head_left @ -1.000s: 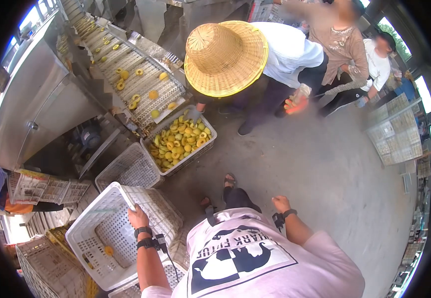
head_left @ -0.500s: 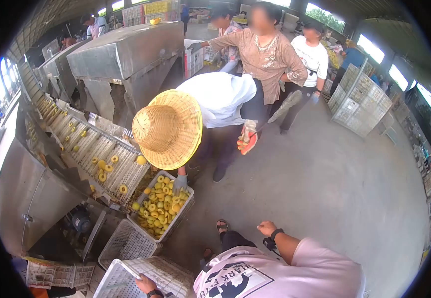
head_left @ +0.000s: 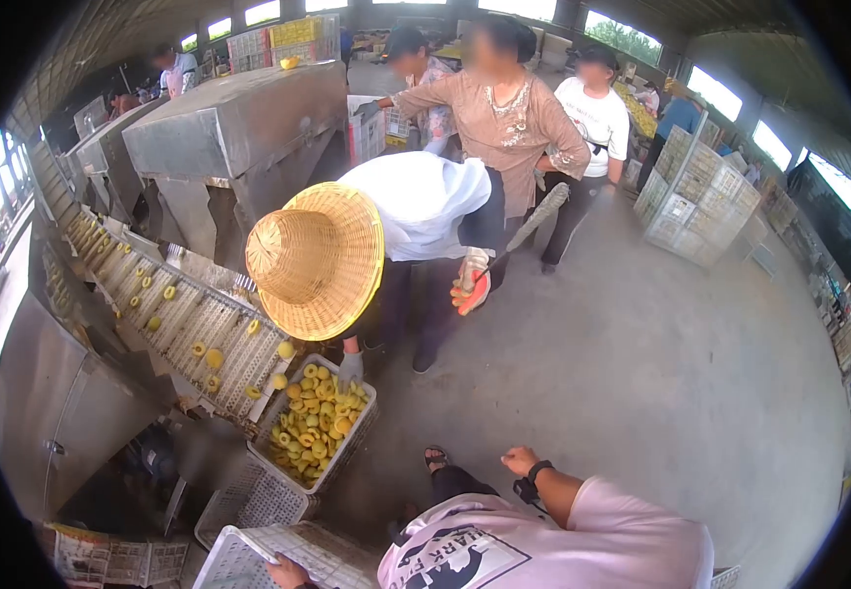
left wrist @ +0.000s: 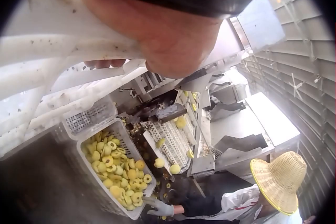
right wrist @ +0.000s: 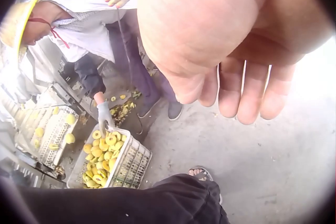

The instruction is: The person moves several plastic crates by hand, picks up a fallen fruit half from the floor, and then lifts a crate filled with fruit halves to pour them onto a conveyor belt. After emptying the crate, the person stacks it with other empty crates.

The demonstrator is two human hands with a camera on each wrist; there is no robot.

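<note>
My left hand grips the rim of a white plastic crate at the bottom of the head view; in the left wrist view its fingers show through the crate's slots. My right hand hangs in the air over the floor, holding nothing; in the right wrist view its fingers are loosely bent. A crate full of yellow halved fruit stands in front, with a gloved hand of a person in a straw hat on the fruit.
An inclined conveyor carrying fruit ends beside the full crate. An empty crate stands between that crate and mine. A steel machine is behind. Other people stand at the back, near stacked crates. Grey floor extends to the right.
The head view has tilted up, bringing the back of the room into sight. The hatted person's gloved hand has come onto the fruit. My left hand still grips the crate.
</note>
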